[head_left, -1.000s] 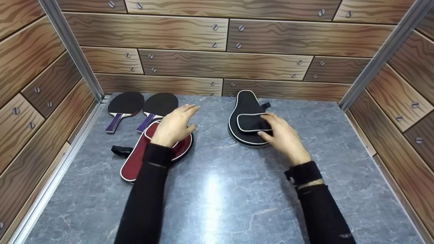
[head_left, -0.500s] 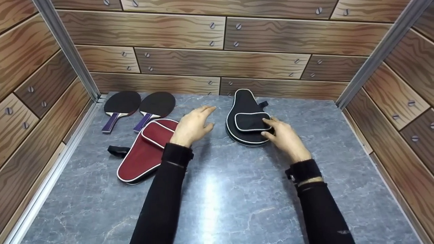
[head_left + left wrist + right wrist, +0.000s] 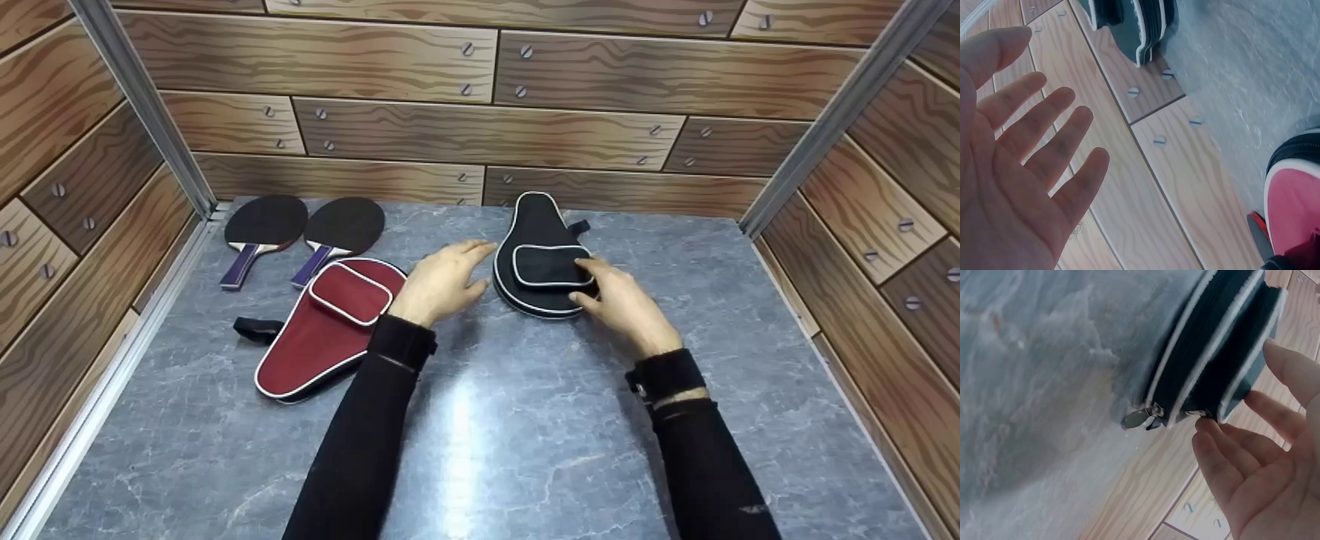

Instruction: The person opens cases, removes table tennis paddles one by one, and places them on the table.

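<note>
A black paddle case (image 3: 536,225) with white piping and a zipped front pocket (image 3: 551,266) lies at the back middle, narrow end toward the wall. My right hand (image 3: 626,304) is at its right side, thumb and fingertips right at the pocket's edge. In the right wrist view the fingers (image 3: 1241,455) are loosely bent beside a metal zipper pull (image 3: 1137,418). My left hand (image 3: 442,281) hovers just left of the case, fingers spread and holding nothing; the left wrist view shows its bare palm (image 3: 1010,185). Left of that hand lies a red paddle case (image 3: 315,345), partly behind the left wrist.
Two table tennis paddles (image 3: 266,217) (image 3: 346,223) with black faces and purple handles lie at the back left, behind the red case. A black strap (image 3: 257,328) sticks out from the red case. Wood-patterned walls (image 3: 390,131) enclose the grey marbled tabletop (image 3: 525,450) at back and sides.
My left hand has moved right, from over the red case to beside the black case, uncovering the red case's pocket. My right hand has stayed at the black case's pocket.
</note>
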A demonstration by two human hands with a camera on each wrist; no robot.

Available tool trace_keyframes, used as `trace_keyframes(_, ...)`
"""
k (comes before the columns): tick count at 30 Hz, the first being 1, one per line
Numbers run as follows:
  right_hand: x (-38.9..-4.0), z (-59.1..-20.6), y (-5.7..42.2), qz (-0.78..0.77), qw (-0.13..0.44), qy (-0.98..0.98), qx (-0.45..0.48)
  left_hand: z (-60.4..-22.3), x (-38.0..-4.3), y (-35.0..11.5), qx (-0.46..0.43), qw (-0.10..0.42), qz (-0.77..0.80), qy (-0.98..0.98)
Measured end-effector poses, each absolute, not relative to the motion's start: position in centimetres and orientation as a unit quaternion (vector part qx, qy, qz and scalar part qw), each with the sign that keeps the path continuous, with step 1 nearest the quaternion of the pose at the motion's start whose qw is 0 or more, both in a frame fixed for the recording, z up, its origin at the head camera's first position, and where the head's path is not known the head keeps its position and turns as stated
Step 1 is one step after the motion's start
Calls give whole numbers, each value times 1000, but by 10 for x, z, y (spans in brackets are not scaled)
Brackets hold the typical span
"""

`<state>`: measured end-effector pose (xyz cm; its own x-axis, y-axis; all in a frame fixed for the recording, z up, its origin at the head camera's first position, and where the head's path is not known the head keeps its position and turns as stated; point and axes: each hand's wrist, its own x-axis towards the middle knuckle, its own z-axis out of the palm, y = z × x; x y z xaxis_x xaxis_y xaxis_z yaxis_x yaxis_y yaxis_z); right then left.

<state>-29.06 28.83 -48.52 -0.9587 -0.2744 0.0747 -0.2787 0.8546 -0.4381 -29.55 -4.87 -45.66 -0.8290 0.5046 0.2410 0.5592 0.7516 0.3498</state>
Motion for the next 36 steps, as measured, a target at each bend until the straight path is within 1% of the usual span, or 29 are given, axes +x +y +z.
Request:
trace_keyframes(7, -295, -492, 286, 220, 2, -964, 151, -460, -296, -40, -299, 58, -206, -930)
trace_keyframes(23, -289, -494, 270, 210, -3, -956, 206, -469, -293, -27, -319, 46, -192, -927)
trace_keyframes(30, -285, -493, 264, 198, 4, -953, 228, -480, -298, -24, -322, 58, -180, -928)
trace_keyframes(36, -282, -490, 254, 194, -6, -951, 240, -493, -302, -21, -308, 36, -142, -940)
